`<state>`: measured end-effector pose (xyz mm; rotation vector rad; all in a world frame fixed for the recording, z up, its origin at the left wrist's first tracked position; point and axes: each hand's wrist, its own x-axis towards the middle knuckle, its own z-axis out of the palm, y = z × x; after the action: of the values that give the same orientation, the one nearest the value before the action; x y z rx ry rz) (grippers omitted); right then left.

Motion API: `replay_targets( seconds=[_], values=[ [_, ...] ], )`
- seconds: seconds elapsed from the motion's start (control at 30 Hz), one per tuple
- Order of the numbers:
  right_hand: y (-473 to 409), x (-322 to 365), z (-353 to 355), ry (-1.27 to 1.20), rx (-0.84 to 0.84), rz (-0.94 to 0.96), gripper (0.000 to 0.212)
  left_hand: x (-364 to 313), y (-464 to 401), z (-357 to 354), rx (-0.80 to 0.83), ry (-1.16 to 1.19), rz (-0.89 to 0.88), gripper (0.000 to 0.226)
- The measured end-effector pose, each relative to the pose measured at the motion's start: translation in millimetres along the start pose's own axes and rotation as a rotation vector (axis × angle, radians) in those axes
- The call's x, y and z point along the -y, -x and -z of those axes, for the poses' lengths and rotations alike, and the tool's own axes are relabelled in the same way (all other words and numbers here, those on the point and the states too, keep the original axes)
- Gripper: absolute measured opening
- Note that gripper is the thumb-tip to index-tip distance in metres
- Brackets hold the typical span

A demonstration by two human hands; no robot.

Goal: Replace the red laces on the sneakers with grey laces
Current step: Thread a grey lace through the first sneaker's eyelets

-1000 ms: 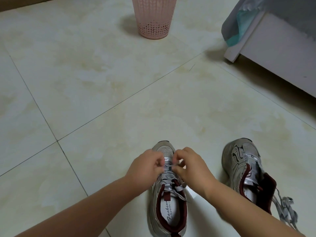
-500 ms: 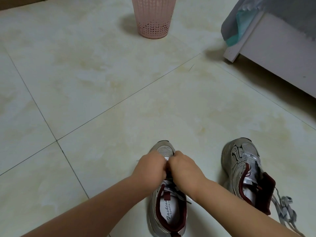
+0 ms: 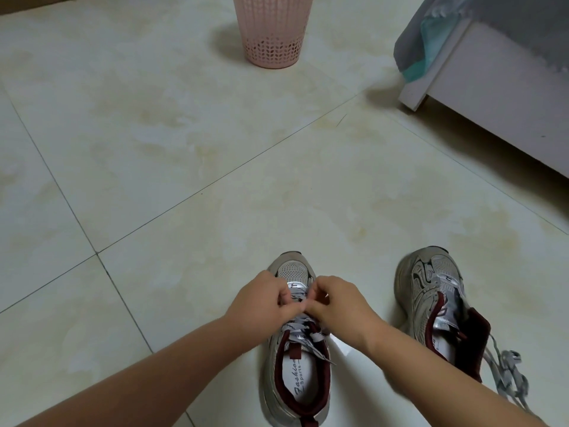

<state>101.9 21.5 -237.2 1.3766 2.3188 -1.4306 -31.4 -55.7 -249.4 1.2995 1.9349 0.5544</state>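
Note:
Two silver-grey sneakers with dark red lining stand on the tiled floor, toes pointing away from me. The left sneaker (image 3: 295, 374) carries a grey patterned lace (image 3: 300, 329) across its eyelets. My left hand (image 3: 261, 303) and my right hand (image 3: 338, 306) meet over its tongue, both pinching that lace near the lower eyelets. The right sneaker (image 3: 431, 291) lies tilted with its tongue pulled open. A loose grey lace (image 3: 508, 377) trails from it onto the floor at the right. No red lace is in view.
A pink perforated plastic basket (image 3: 272, 35) stands at the far centre. A white bed frame (image 3: 492, 97) with a grey and teal cover (image 3: 425, 41) fills the upper right corner. Beige floor tiles (image 3: 184, 134) spread all around.
My hands closed together tightly over the left sneaker's toe end half a second ago, then drew slightly apart and back, fingers still pinching the grey lace.

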Motion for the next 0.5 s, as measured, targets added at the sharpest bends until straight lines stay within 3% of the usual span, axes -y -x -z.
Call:
replay_targets(
  seconds=[0.07, 0.13, 0.2, 0.4, 0.5],
  values=[
    [-2.8, 5.6, -0.1, 0.205, -0.008, 0.057, 0.018, -2.3, -2.9, 0.4, 0.011, -0.086, -0.003, 0.020],
    [-4.7, 6.7, -1.2, 0.223, -0.017, 0.059, 0.019, -2.1, -4.7, 0.5, 0.021, -0.108, 0.009, 0.018],
    [-4.3, 1.7, -1.1, 0.066, -0.025, -0.013, 0.027, 1.0, -4.3, 0.5, 0.030, -0.012, 0.087, 0.022],
    [8.0, -16.9, -1.5, -0.591, -0.037, -0.228, 0.029, 12.8, 10.2, 1.9, 0.085, 0.850, 0.466, 0.023],
    [11.1, -18.2, -3.8, -0.670, -0.037, -0.268, 0.026, 11.7, 11.5, 1.2, 0.078, 0.846, 0.468, 0.023]
  ],
)
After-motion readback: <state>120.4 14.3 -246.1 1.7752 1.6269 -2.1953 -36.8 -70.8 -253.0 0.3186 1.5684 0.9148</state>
